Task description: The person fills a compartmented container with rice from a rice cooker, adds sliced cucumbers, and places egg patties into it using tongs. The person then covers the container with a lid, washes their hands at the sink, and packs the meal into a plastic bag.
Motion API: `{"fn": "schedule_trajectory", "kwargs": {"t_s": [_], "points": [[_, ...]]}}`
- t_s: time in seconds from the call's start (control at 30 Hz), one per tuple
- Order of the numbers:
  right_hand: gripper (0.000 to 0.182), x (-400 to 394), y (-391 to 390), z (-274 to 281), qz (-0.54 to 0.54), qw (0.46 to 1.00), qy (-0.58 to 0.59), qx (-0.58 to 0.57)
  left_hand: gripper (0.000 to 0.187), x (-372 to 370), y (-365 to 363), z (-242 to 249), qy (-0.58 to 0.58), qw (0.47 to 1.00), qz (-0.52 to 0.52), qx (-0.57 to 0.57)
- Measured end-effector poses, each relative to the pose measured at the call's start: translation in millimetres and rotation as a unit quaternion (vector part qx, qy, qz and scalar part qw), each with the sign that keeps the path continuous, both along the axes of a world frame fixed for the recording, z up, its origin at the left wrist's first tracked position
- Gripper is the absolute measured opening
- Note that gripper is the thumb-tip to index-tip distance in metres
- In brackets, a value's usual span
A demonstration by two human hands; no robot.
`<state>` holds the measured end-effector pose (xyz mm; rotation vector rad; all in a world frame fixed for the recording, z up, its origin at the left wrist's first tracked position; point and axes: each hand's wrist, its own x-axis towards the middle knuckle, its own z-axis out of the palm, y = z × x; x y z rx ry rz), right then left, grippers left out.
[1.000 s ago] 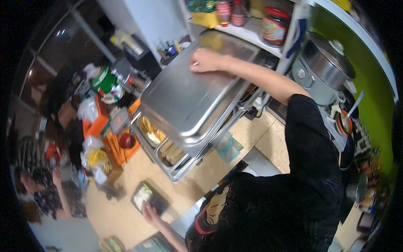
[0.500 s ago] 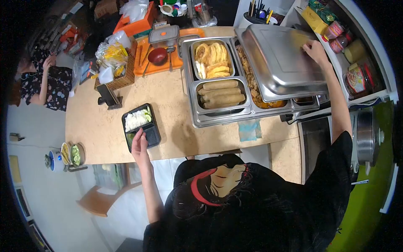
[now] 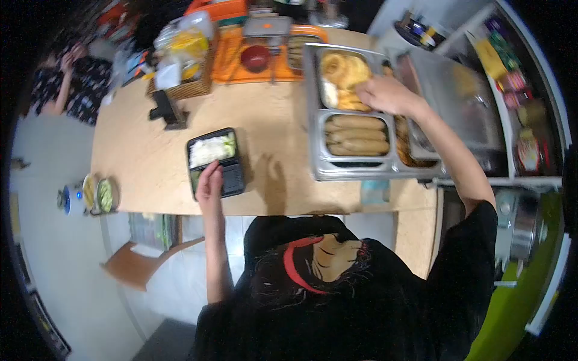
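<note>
A black lunch box [image 3: 232, 178] with compartments lies near the table's front edge, holding white rice [image 3: 208, 151] and green cucumber slices [image 3: 229, 146]. Over its front left compartment is my left hand [image 3: 210, 184], fingers loosely bent and slightly apart, holding nothing visible. My right hand [image 3: 387, 95] reaches into a steel pan of yellow fried eggs [image 3: 345, 71]. Its fingers curl down onto the eggs at the pan's right side; blur and the hand itself hide what is between the fingertips. Brown rolls [image 3: 357, 135] fill the pan in front. The steel lid [image 3: 460, 99] rests over the right-hand pans, beside my right forearm.
A phone stand [image 3: 168, 112] and a wicker basket of packets [image 3: 181, 89] stand at the left. On an orange tray [image 3: 229, 57] sits a red bowl [image 3: 255, 58]. Jars [image 3: 530, 150] line the right shelf. Another person [image 3: 72, 84] is at far left.
My right hand has left the lid and moved left into the egg pan. The lid now lies farther right and lower. My left hand stays at the lunch box; the view has shifted.
</note>
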<state>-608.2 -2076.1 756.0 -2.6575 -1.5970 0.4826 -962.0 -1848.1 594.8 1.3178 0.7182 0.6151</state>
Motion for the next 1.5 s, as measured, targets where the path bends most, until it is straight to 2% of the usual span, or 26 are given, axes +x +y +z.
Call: {"fn": "schedule_trajectory", "kwargs": {"t_s": [0.1, 0.17, 0.23, 0.37, 0.43, 0.47, 0.57, 0.63, 0.73, 0.8, 0.9, 1.03, 1.13, 1.2, 1.23, 1.27, 1.33, 1.37, 1.43, 1.47, 1.5], "points": [[0.028, 7.6, 17.2, -25.0, -0.006, 1.0, -0.008, 0.003, 0.033, -15.9, 16.7, -8.4, -0.001, 0.999, 0.025, 0.029], [0.026, 2.9, 30.4, -8.1, -0.031, 0.997, 0.017, -0.067, 0.032, -25.5, 29.0, -15.7, -0.01, 0.999, 0.048, 0.017], [0.023, 1.5, 31.3, -7.0, -0.033, 0.995, 0.048, -0.075, 0.031, -31.3, 38.0, -6.8, -0.017, 0.997, 0.074, -0.012], [0.022, 1.9, 25.4, -17.5, -0.029, 0.995, 0.017, -0.093, 0.032, -34.3, 59.5, -19.9, 0.008, 0.997, 0.073, -0.014], [0.022, -3.7, 24.4, -16.7, -0.018, 0.998, -0.014, -0.06, 0.033, -25.5, 68.3, -18.0, 0.018, 0.997, 0.071, 0.007], [0.022, -2.3, 22.6, -19.3, -0.028, 0.997, -0.013, -0.065, 0.033, -18.3, 74.5, -15.4, 0.039, 0.997, 0.049, 0.054], [0.023, -0.4, 19.0, -24.2, -0.025, 0.998, -0.045, -0.023, 0.032, 25.9, 100.0, -23.7, 0.015, 0.995, -0.039, 0.093], [0.018, -7.6, 32.7, -14.2, -0.08, 0.992, -0.014, -0.098, 0.03, 70.2, 115.0, -32.4, 0.012, 0.991, -0.089, 0.1], [0.017, -11.8, 42.1, -9.3, -0.115, 0.982, -0.017, -0.149, 0.029, 136.0, 131.3, -32.0, -0.012, 0.981, -0.155, 0.119], [0.017, -10.6, 43.4, -9.0, -0.113, 0.983, -0.018, -0.144, 0.029, 174.9, 141.2, -40.7, 0.003, 0.949, -0.23, 0.214], [0.016, -8.6, 42.9, -13.3, -0.11, 0.984, -0.01, -0.139, 0.028, 216.0, 144.1, -57.0, -0.006, 0.95, -0.265, 0.166], [0.015, -5.7, 43.5, -13.9, -0.081, 0.989, -0.024, -0.12, 0.026, 238.3, 147.6, -64.0, -0.013, 0.949, -0.292, 0.117], [0.015, -2.5, 46.5, -1.7, -0.079, 0.992, 0.02, -0.101, 0.023, 244.4, 162.2, -57.2, 0.015, 0.957, -0.275, 0.09], [0.014, -3.1, 54.4, 10.6, -0.098, 0.986, 0.032, -0.134, 0.021, 263.3, 187.6, -59.3, 0.027, 0.954, -0.195, 0.224], [0.014, -0.6, 53.0, 7.7, -0.1, 0.985, 0.034, -0.133, 0.02, 274.1, 202.8, -58.0, 0.064, 0.912, -0.15, 0.376], [0.014, 1.4, 49.9, 3.3, -0.097, 0.986, 0.027, -0.129, 0.019, 285.9, 217.0, -54.4, 0.098, 0.844, -0.104, 0.517], [0.014, 0.2, 43.4, -3.8, -0.106, 0.986, 0.023, -0.127, 0.014, 316.2, 236.3, -68.5, 0.179, 0.758, -0.081, 0.622], [0.014, -2.3, 44.2, -6.3, -0.101, 0.989, 0.012, -0.107, 0.014, 331.2, 247.3, -79.1, 0.173, 0.757, -0.089, 0.623], [0.015, -5.5, 42.3, -9.9, -0.116, 0.989, 0.003, -0.093, 0.01, 352.7, 263.7, -109.5, 0.295, 0.644, -0.173, 0.685], [0.015, -5.4, 38.7, -9.6, -0.122, 0.99, 0.007, -0.073, 0.01, 351.7, 279.4, -128.9, 0.277, 0.645, -0.189, 0.686], [0.016, -8.5, 31.1, -6.7, -0.138, 0.989, 0.01, -0.058, 0.008, 355.1, 298.8, -153.7, 0.268, 0.603, -0.153, 0.735]]}}
